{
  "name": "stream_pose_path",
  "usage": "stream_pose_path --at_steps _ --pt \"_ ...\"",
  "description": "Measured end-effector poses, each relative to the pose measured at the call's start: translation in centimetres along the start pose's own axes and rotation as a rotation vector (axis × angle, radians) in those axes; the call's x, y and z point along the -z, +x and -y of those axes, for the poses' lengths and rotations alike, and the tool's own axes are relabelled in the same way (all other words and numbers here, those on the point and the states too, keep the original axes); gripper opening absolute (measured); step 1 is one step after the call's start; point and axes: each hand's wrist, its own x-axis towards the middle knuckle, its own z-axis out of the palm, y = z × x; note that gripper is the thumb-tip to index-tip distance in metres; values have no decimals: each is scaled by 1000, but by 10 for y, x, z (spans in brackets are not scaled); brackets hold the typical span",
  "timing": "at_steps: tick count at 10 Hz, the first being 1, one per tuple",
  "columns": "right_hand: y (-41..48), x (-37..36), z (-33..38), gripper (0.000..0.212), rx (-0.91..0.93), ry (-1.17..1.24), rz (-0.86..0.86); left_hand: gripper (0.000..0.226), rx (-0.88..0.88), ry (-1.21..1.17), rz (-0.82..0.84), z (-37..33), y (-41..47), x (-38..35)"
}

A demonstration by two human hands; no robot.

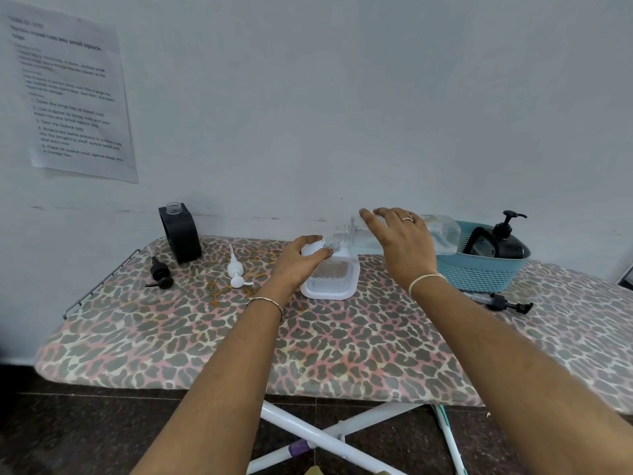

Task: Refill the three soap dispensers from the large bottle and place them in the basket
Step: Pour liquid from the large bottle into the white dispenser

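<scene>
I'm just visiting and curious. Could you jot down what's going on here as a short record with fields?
Surface: leopard-print ironing board
Left hand: steadies the white rectangular soap dispenser near its open neck
Right hand: tips the large clear plastic bottle, its mouth at the dispenser's neck
Basket: teal woven plastic basket at the right, holding a black dispenser with pump fitted
Waiting: black arch-shaped dispenser, open, by the wall
Loose pumps: black pump, white pump, another black pump in front of the basket
</scene>
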Motion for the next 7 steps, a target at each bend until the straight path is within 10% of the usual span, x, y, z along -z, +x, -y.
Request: stream_pose_path --at_steps 7 --pt "0 0 0 87 8 -8 0 42 5 -2 -4 -2 -3 0"
